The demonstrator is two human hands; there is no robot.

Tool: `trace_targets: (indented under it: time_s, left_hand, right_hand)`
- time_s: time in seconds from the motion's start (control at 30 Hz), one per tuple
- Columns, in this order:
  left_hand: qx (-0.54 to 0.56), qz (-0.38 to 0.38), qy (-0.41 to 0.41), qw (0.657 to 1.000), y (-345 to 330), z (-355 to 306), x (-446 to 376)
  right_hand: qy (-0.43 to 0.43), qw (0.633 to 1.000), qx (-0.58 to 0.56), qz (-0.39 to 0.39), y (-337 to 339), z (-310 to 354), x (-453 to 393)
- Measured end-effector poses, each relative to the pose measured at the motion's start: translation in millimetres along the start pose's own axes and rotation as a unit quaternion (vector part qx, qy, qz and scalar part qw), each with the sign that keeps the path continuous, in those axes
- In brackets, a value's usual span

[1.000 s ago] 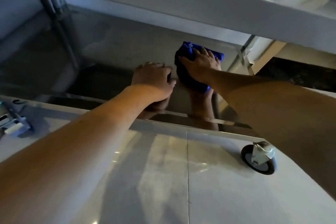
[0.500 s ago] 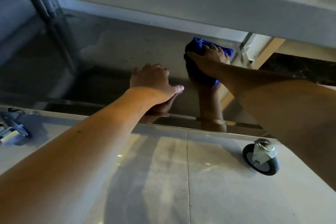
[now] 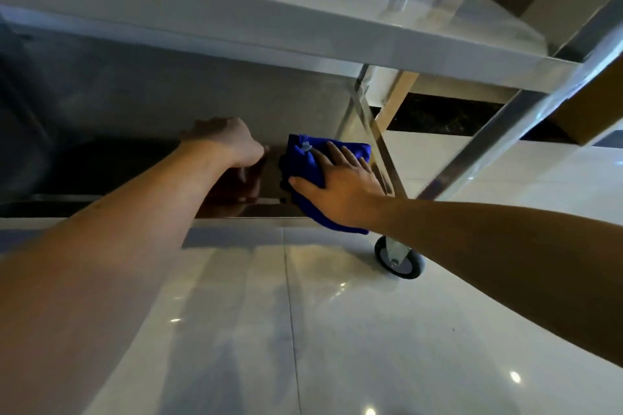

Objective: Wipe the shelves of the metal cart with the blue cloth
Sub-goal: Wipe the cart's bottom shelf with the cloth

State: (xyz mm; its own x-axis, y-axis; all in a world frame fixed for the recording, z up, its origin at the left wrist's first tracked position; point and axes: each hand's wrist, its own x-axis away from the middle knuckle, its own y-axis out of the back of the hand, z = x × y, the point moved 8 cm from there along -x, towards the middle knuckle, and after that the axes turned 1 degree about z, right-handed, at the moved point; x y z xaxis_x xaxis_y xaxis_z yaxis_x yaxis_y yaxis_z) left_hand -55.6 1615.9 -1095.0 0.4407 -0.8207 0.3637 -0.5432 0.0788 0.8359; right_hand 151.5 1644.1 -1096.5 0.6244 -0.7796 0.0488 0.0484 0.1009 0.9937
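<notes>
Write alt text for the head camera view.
A person's right hand presses a blue cloth flat on the bottom shelf of a metal cart, at its front right corner. The left hand rests on the shelf beside it. A wheel stands on the glossy tile floor below.

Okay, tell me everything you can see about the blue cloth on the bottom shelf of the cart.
The bright blue cloth looks soft, like microfibre, bunched in thick folds with a small pale tag near its far edge. It lies flat on the shiny lower metal shelf, near the right end, its near part hanging over the shelf's front lip. The right hand presses on it, palm down and fingers spread. The left hand rests on the shelf beside it, apart from the cloth.
</notes>
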Motion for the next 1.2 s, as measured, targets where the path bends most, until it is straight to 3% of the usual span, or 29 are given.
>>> trace_targets:
  time_s: [0.13,0.3,0.57,0.83,0.97,1.2]
  left_hand:
    - [-0.021,-0.033,-0.010,0.999,-15,-18,2]
    - [-0.076,-0.083,-0.101,0.989,-22,-52,8]
    - [-0.046,-0.122,-0.103,0.986,-9,-31,7]
    - [-0.098,-0.150,-0.158,0.971,4,-1,27]
    - [-0.080,-0.177,-0.173,0.966,17,10,34]
    - [-0.085,-0.191,-0.122,0.970,70,102,46]
  right_hand:
    - [-0.022,1.000,0.005,-0.011,0,-15,23]
    - [-0.080,0.997,-0.010,-0.021,-2,-36,10]
    - [-0.129,0.991,-0.004,-0.035,8,-64,-81]
    - [-0.177,0.983,-0.042,-0.035,19,-72,-178]
    - [-0.213,0.974,-0.068,-0.037,17,-46,-192]
    - [-0.158,0.985,-0.071,-0.024,7,62,-221]
